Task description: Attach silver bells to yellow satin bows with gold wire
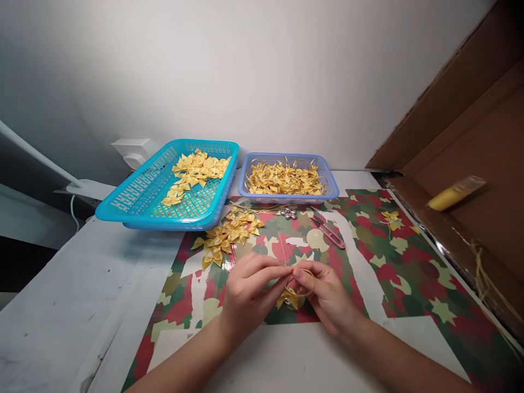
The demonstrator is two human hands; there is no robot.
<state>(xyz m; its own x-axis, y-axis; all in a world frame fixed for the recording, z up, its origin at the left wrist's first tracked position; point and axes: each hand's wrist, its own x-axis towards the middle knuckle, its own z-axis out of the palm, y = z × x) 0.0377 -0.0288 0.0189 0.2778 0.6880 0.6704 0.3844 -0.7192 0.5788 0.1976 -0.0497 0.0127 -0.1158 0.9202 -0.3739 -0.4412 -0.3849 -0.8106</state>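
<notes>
My left hand (250, 286) and my right hand (323, 292) meet over the patterned paper mat (380, 262), fingers pinched together. Between them they hold a thin gold string (283, 251) looped around a small yellow ribbon bow (289, 298) that hangs just under the fingertips. One end of the string rises up and away from my left fingertips. A loose pile of yellow bows (229, 232) lies on the mat just beyond my left hand.
A turquoise basket (135, 210) with yellow bows stands at the back left, a smaller blue basket (331, 191) of gold-stringed bows beside it. Red thread snips (328, 230) and small silver bells (290, 213) lie ahead. A cardboard box (470, 164) with a yellow tube (454, 194) borders the right.
</notes>
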